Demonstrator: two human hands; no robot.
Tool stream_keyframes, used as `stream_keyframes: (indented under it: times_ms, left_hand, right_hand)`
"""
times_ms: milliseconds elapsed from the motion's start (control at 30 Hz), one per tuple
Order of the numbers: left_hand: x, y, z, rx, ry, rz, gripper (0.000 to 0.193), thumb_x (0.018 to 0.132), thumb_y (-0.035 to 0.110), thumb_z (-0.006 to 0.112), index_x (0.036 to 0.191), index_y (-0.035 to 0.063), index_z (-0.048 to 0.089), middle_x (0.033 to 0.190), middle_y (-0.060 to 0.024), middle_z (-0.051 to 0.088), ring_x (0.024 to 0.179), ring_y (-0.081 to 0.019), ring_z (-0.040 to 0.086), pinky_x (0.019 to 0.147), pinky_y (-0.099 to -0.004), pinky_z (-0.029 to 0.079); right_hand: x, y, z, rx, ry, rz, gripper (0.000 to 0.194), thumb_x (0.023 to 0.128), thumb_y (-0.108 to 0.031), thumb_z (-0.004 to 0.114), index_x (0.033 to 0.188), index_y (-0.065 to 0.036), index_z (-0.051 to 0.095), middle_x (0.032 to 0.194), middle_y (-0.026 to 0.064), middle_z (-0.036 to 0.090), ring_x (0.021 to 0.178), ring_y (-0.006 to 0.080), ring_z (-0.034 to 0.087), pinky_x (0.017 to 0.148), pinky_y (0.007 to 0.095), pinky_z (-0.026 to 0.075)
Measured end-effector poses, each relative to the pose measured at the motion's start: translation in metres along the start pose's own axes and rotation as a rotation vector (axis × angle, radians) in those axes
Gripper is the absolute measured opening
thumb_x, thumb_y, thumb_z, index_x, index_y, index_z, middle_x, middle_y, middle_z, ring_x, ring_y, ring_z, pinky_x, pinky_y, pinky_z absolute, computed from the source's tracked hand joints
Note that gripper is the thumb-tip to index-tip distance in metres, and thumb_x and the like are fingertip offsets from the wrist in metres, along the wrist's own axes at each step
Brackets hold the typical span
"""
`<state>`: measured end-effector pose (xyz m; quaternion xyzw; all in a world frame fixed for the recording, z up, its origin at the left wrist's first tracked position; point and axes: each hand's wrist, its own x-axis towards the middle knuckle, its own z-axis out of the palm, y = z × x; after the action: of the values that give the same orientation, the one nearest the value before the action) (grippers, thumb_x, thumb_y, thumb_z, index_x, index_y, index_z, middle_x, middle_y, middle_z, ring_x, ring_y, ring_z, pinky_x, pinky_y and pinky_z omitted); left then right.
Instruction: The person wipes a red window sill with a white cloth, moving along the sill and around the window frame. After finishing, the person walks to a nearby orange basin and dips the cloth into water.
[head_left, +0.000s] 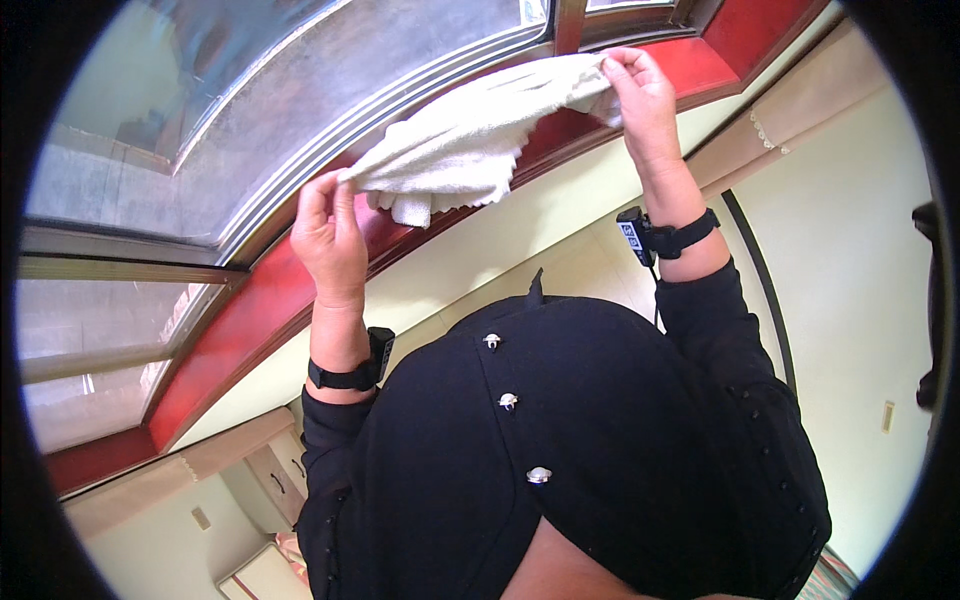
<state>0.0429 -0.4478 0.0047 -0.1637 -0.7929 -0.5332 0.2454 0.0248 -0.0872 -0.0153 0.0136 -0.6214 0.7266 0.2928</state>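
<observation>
A white terry cloth (457, 142) with a wavy edge is stretched between my two hands, above a red window sill (277, 289). My left hand (330, 232) pinches its left corner between thumb and fingers. At the other end, my right hand (641, 97) grips the cloth near its right corner. The lower edge sags, and a small folded part hangs down on the left. Behind the cloth stands a framed glass window (300, 105); whether the cloth touches the sill I cannot tell.
Pinkish curtains (795, 112) hang at the right, and another curtain (187, 480) is at lower left. Below the sill runs a pale wall (465, 247). A cabinet with dark handles (274, 472) stands at lower left. Each wrist wears a strapped black device (637, 236).
</observation>
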Motion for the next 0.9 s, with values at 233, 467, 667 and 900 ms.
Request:
stream_keyframes:
  times_ms: [233, 467, 667, 900]
  left_hand:
    - [0.027, 0.019, -0.031, -0.335, 0.092, -0.102, 0.015, 0.104, 0.012, 0.054, 0.106, -0.0009, 0.060, 0.093, -0.0014, 0.063, 0.081, -0.0049, 0.058, 0.072, -0.0210, 0.049]
    - [0.053, 0.042, -0.052, -0.737, 0.055, -0.306, 0.020, 0.106, 0.017, 0.047, 0.107, 0.0002, 0.058, 0.097, -0.0078, 0.067, 0.084, -0.0125, 0.065, 0.075, -0.0260, 0.053]
    - [0.058, 0.039, -0.070, -0.987, -0.104, -0.458, 0.020, 0.104, 0.013, 0.047, 0.110, -0.0012, 0.060, 0.103, -0.0101, 0.067, 0.091, -0.0191, 0.067, 0.083, -0.0319, 0.055]
    - [0.064, 0.026, -0.078, -1.168, -0.284, -0.661, 0.021, 0.103, 0.014, 0.051, 0.111, -0.0020, 0.062, 0.102, -0.0109, 0.069, 0.092, -0.0198, 0.067, 0.088, -0.0327, 0.055]
  right_hand:
    - [0.046, -0.042, 0.015, -0.115, -0.101, -0.245, 0.015, 0.096, -0.012, 0.064, 0.108, -0.003, 0.066, 0.101, 0.0016, 0.067, 0.091, 0.0084, 0.062, 0.084, 0.0232, 0.049]
    - [0.048, -0.071, 0.055, -0.582, -0.194, -0.373, 0.013, 0.096, -0.008, 0.056, 0.099, -0.001, 0.067, 0.085, 0.0039, 0.067, 0.082, 0.0121, 0.063, 0.072, 0.0275, 0.051]
    - [-0.042, -0.061, 0.121, -0.589, -0.662, -0.627, 0.046, 0.081, -0.016, 0.079, 0.123, -0.005, 0.063, 0.117, 0.0121, 0.064, 0.111, 0.0256, 0.061, 0.094, 0.0346, 0.049]
    - [-0.101, -0.052, 0.165, -0.407, -0.680, -0.539, 0.026, 0.084, -0.006, 0.061, 0.111, -0.004, 0.063, 0.102, 0.0157, 0.065, 0.097, 0.0335, 0.064, 0.088, 0.0376, 0.052]
